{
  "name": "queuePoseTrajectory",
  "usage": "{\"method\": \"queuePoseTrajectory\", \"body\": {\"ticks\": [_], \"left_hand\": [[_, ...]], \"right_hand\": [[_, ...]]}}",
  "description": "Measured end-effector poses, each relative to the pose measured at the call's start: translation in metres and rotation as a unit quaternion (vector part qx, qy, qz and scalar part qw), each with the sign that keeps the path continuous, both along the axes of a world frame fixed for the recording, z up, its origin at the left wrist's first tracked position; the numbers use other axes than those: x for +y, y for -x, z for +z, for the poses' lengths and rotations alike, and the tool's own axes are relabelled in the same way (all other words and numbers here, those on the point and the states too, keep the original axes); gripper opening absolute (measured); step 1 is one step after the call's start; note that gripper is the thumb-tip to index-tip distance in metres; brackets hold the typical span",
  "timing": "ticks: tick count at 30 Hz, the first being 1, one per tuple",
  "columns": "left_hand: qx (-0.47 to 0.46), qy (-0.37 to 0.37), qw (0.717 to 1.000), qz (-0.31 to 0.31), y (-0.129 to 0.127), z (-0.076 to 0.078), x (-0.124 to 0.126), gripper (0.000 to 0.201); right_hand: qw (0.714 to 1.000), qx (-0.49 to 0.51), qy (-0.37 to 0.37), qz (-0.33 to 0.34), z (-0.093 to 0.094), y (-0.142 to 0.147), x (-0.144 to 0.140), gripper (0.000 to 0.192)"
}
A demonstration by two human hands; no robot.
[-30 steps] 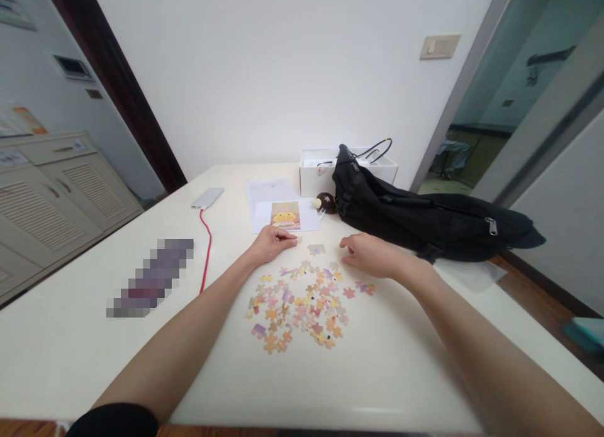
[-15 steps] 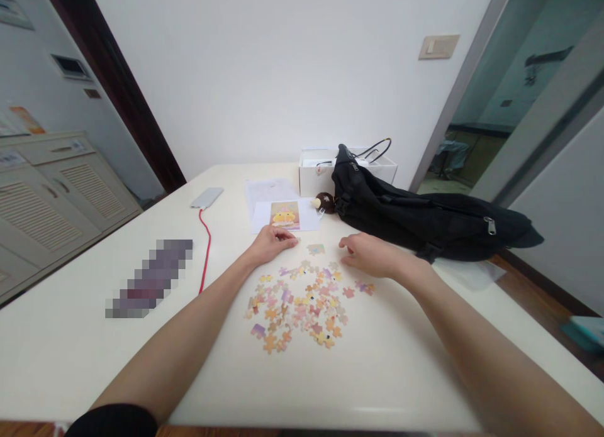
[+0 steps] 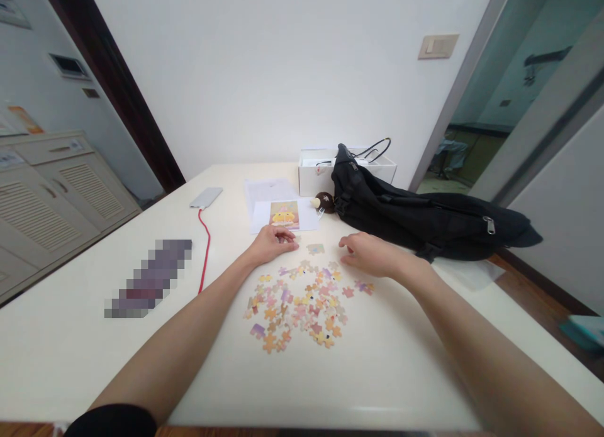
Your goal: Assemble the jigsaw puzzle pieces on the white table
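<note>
Across the one white desk [image 3: 387,380] in the head view, two bare hands reach in, one to either side of a small joined patch [image 3: 316,249] of puzzle, which lies flat between them and touches neither. The left hand [image 3: 272,243] rests on its edge, thumb and forefinger close together beside one pale piece [image 3: 298,238]; whether they grip it, I cannot tell. The right hand [image 3: 363,254] is lightly curled, its thumb and fingertips apart, with nothing visible between them.

Nearer the person spreads one loose heap of puzzle pieces [image 3: 301,312], several dozen, too crowded and overlapped to count exactly. On its right side sit one single pink piece [image 3: 348,292] and, just beside it, one small purple-and-orange cluster [image 3: 365,287]; at its lower left lies one purple piece [image 3: 257,330].

Beyond the left hand, two white sheets [image 3: 309,222] can be made out, overlapping, and one printed picture [image 3: 284,215] with a yellow figure lies on the front one. Farther back stand one white box [image 3: 315,180] and, partly in front of it, one black bag [image 3: 425,220], with one dark brown round object [image 3: 325,202] at its left end. Over on the left lie one pale flat device [image 3: 206,197], one red cable [image 3: 204,248] running from it, and one pixelated item [image 3: 151,280] I cannot identify.
</note>
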State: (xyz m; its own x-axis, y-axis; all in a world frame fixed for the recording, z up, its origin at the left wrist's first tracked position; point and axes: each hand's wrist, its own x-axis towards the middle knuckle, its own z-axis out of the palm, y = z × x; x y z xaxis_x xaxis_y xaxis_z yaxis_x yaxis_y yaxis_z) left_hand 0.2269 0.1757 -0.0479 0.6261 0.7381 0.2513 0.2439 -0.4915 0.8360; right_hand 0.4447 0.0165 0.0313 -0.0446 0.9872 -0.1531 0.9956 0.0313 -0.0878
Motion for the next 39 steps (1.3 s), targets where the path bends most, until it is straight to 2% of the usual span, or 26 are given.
{"method": "queuePoseTrajectory", "body": {"ticks": [16, 24, 34, 39], "left_hand": [[0.003, -0.001, 1.000, -0.006, 0.000, -0.001, -0.001, 0.033], [0.008, -0.001, 1.000, 0.010, 0.000, 0.001, -0.002, 0.037], [0.008, -0.006, 1.000, 0.007, 0.000, 0.001, -0.002, 0.042], [0.004, -0.009, 1.000, 0.005, 0.000, 0.001, -0.003, 0.035]], "right_hand": [[1.000, -0.001, -0.001, -0.003, -0.001, 0.000, 0.000, 0.039], [1.000, 0.005, -0.002, -0.001, 0.000, -0.002, 0.000, 0.038], [0.999, 0.015, 0.004, -0.029, 0.007, -0.007, -0.001, 0.035], [0.999, 0.016, 0.001, -0.035, 0.004, -0.011, 0.001, 0.035]]}}
